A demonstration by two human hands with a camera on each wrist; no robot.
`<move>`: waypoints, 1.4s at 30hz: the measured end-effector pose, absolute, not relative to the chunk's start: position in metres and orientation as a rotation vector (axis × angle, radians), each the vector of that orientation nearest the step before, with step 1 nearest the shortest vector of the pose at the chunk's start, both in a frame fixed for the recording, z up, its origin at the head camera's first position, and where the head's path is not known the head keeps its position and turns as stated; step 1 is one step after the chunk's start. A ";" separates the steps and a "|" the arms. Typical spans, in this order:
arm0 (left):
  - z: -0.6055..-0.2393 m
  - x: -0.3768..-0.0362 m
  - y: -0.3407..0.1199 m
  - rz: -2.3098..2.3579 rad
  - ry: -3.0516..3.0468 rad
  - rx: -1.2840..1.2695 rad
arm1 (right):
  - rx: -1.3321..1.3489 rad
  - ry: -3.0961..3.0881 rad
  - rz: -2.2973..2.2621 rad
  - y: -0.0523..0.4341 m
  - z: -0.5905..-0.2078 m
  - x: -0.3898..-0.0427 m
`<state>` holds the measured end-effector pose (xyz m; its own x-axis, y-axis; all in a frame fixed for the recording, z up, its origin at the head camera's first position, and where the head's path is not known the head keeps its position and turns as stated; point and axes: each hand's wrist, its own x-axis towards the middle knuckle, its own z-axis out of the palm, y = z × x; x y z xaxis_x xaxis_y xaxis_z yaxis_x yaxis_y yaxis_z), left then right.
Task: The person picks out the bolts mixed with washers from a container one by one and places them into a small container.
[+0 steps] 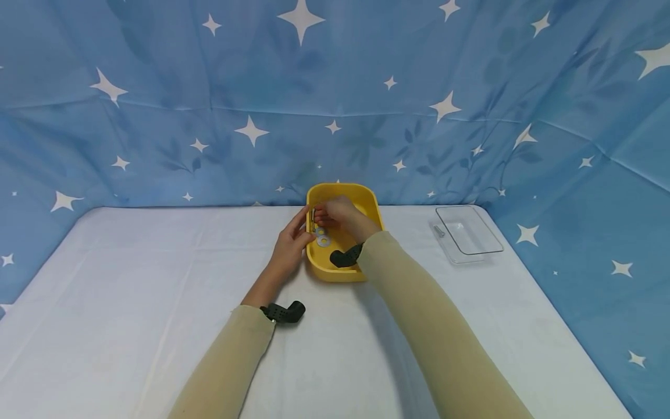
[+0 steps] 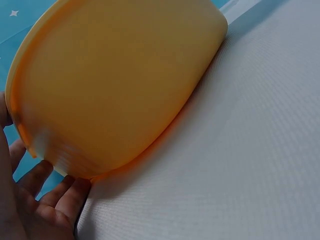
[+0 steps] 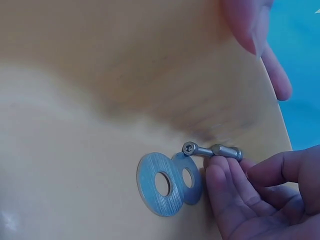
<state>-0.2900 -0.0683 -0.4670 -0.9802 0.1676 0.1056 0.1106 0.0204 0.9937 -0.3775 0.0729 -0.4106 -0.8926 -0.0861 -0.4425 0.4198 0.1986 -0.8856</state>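
Yellow tub [image 1: 341, 269]: was found standing on the white-covered table [image 1: 131, 302], at the far middle, near the starred blue backdrop.
Left hand [image 1: 289, 245]: was laid against the tub's left outer wall, fingers straight and pressing, nothing held; the tub was thereby steadied.
Right hand [image 3: 260, 195]: was placed inside the tub, fingertips [image 3: 216, 175] curled and touching the bolt [image 3: 212, 150]; whether it was actually pinched could not be told.
Washers [image 3: 167, 184]: two flat ones, overlapping, were seen on the tub floor just beside the bolt.
Clear tray [image 1: 469, 233]: was noted well apart to the right, a small bolt [image 1: 438, 231] beside it.
Judgement: the bolt alone should be pinched along its shank and lifted straight, the washers left undisturbed and the steadying press maintained.
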 end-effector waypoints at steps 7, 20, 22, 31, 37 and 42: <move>-0.468 -0.290 -0.070 2.144 2.219 0.314 | 0.285 2.078 -1.752 0.072 -0.410 -0.375; -0.468 -0.287 -0.067 2.128 2.227 0.293 | 0.206 2.147 -1.677 0.074 -0.412 -0.371; -0.469 -0.287 -0.066 2.128 2.229 0.294 | 0.191 2.165 -1.661 0.074 -0.413 -0.371; -0.469 -0.288 -0.063 2.131 2.227 0.323 | 0.171 2.232 -1.593 0.079 -0.411 -0.370; -0.468 -0.290 -0.064 2.114 2.250 0.318 | 0.157 2.213 -1.589 0.086 -0.402 -0.371; -0.467 -0.291 -0.068 2.120 2.231 0.303 | 0.125 2.185 -1.592 0.092 -0.391 -0.371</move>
